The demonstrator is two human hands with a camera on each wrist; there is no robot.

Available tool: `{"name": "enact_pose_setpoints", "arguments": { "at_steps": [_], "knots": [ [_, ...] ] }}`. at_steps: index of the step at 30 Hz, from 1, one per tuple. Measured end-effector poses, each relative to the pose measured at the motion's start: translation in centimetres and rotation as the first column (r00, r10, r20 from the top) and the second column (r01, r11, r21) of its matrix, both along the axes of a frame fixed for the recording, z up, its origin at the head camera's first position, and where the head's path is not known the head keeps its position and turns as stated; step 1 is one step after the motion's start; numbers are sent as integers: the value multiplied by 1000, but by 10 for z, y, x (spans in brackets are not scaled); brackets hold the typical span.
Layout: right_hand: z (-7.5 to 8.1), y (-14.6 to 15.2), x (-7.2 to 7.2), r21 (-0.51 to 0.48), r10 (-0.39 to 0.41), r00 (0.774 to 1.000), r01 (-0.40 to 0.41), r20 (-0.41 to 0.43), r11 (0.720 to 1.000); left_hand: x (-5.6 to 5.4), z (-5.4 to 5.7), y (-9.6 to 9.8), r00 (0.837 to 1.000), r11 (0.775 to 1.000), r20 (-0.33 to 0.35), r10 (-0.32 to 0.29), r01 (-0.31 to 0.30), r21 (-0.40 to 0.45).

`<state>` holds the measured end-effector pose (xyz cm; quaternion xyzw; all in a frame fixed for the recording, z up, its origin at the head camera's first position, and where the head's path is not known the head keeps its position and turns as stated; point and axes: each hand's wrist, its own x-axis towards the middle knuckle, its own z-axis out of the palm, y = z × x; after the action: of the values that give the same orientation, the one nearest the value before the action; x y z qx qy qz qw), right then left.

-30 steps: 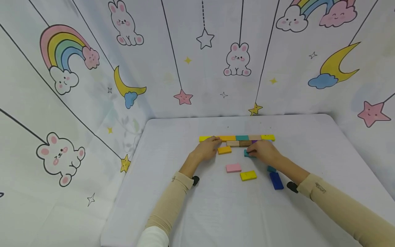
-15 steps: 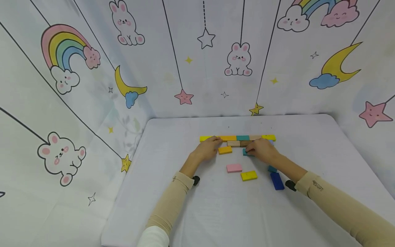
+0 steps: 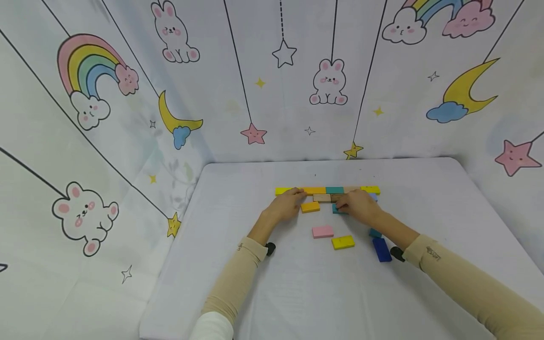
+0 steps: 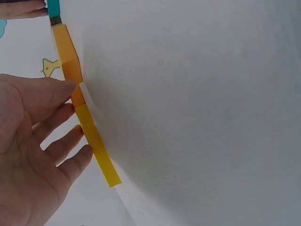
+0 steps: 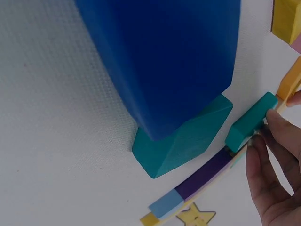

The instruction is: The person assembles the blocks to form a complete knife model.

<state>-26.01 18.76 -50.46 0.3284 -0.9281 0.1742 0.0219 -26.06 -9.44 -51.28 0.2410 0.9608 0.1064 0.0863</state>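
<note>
In the head view my right hand [image 3: 358,206] pinches a teal block [image 3: 338,209] between thumb and fingers, just in front of the block rows. Up close in the right wrist view, that teal block [image 5: 251,122] lies beside the row with the purple block [image 5: 204,174]. At the rows' left end, my left hand [image 3: 287,204] rests its fingers on the blocks. The left wrist view has its thumb at an orange block [image 4: 71,70] and its other fingertips along a yellow block [image 4: 99,146]. Between the hands are a pale wooden block [image 3: 321,198] and a brown one [image 3: 337,197].
Loose on the white table [image 3: 263,293] lie an orange block [image 3: 310,207], a pink block [image 3: 322,232] and a yellow block [image 3: 343,242]. A dark blue block [image 3: 382,249] leans against another teal block [image 3: 375,233] near the right wrist. A printed curtain [image 3: 280,104] stands behind.
My right hand has shifted slightly left, bringing the teal block along the front of the row towards the loose orange block. The left hand stays in place.
</note>
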Motion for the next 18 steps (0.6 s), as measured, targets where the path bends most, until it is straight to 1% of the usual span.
{"name": "enact_pose_setpoints", "arguments": {
  "at_steps": [4,10,18],
  "knots": [
    [1,-2,0,4,4,1000,-4,-2,1000,0,-1,0,1000,1000,4,6,-6,-4],
    [1,-4,-2,-1,22,999,-22,-33,1000,0,0,0,1000,1000,-8,-2,2,-3],
    [-2,-7,-6,25,-12,1000,12,-15,1000,-1,-1,0,1000,1000,-11,-6,6,-1]
  ]
}}
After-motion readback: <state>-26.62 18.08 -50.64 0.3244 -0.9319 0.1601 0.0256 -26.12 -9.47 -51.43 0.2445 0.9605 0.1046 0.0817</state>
